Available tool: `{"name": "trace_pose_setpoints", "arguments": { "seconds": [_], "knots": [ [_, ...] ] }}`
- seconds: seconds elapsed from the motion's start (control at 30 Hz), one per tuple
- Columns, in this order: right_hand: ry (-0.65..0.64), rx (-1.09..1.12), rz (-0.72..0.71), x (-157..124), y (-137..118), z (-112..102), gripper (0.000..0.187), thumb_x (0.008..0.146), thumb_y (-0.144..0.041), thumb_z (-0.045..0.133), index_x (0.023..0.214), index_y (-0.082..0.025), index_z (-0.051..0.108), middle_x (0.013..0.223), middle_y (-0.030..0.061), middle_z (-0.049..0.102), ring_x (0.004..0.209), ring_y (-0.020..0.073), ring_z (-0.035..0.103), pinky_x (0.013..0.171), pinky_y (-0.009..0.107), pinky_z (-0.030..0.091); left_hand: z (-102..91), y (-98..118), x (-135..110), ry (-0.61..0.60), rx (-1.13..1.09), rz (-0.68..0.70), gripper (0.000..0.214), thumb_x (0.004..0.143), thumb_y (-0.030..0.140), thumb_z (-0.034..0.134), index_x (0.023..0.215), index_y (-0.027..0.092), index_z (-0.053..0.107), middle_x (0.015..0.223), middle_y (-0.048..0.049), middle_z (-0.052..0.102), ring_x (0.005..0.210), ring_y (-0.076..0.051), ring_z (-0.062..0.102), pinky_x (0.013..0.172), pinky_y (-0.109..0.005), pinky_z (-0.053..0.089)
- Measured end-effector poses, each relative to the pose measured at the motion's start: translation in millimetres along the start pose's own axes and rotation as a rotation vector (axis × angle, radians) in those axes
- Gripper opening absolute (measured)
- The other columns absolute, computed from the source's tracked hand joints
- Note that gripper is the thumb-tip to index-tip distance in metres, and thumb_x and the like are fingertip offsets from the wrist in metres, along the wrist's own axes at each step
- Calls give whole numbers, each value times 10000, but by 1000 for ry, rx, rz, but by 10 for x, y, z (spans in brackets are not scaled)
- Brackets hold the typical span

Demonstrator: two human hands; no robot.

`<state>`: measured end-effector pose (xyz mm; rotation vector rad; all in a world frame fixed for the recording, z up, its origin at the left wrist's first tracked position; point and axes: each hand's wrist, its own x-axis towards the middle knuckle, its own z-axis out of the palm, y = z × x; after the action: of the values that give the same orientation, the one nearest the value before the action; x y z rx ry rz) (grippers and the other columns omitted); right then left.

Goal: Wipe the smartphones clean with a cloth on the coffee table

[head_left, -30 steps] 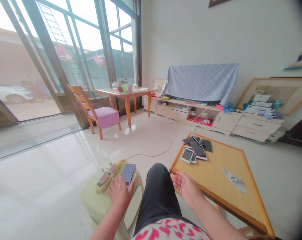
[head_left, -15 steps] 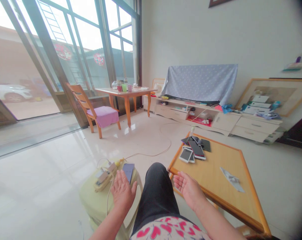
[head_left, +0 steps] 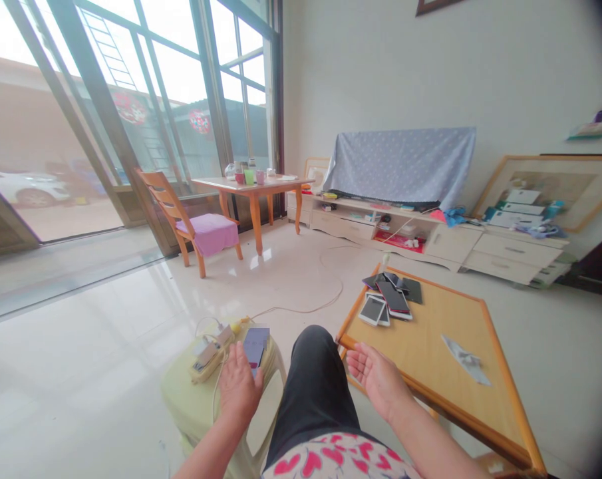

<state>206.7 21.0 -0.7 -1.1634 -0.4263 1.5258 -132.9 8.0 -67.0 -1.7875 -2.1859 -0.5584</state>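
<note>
My left hand (head_left: 238, 384) hovers, fingers spread and palm down, over a pale yellow plastic stool (head_left: 195, 412) to my left. Just beyond its fingertips a phone with a lit screen (head_left: 257, 344) lies on the stool. Beside the phone sits a power strip (head_left: 209, 344) with white cables. My right hand (head_left: 373, 374) is held palm up, fingers loosely curled and empty, at the near corner of a low wooden table (head_left: 445, 359). My knee in black trousers (head_left: 315, 379) is between the two hands.
Several phones (head_left: 388, 298) lie stacked at the table's far corner, and a crumpled wrapper (head_left: 464, 359) near its middle. A cable (head_left: 310, 293) runs across the tiled floor. Farther back stand a wooden chair (head_left: 193, 226), a small table (head_left: 253, 189), and a low cabinet (head_left: 430, 233).
My left hand has shifted slightly over the stool near the phone, lifting and then settling again. My right hand has stayed almost still, palm up.
</note>
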Motion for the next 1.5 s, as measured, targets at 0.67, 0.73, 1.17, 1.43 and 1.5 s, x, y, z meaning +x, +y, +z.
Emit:
{"name": "trace_pose_setpoints", "arguments": {
  "seconds": [0.67,0.73,1.17,1.43,1.5],
  "knots": [
    [-25,-74,-11,-159,-3,-23,231,811,-389,720,871,-177,649,799,58,710,701,159,654,616,257,528,-491,666,-334,55,-198,421,533,923,307,530,1443,212,466,1516,-122,483,1433,-304,368,1145,-503,272],
    [-42,-110,-21,-193,-13,-15,247,824,-421,699,814,-184,628,731,30,672,619,134,603,557,235,482,-594,824,-348,26,-264,461,363,938,273,510,1291,236,589,1443,-95,558,1388,-291,421,1124,-492,297],
    [44,-453,-266,-479,-218,-362,570,861,-704,565,592,-203,537,539,-14,532,513,120,455,513,253,383,-727,1581,-153,-264,-455,551,298,999,322,407,780,219,580,892,-58,642,888,-200,575,830,-357,430],
    [370,-480,-429,-542,-480,-1228,528,831,-731,560,784,-213,649,784,55,713,768,220,657,728,317,530,-500,2192,27,-264,-593,532,249,996,300,397,945,233,631,938,-60,657,901,-213,605,793,-340,451],
    [456,-519,-503,-565,-594,-1462,506,822,-713,577,893,-219,661,917,74,740,897,257,681,812,343,538,-418,2337,79,-242,-634,524,220,983,295,423,1053,242,625,1002,-65,663,944,-222,615,820,-352,473]
  ]
}}
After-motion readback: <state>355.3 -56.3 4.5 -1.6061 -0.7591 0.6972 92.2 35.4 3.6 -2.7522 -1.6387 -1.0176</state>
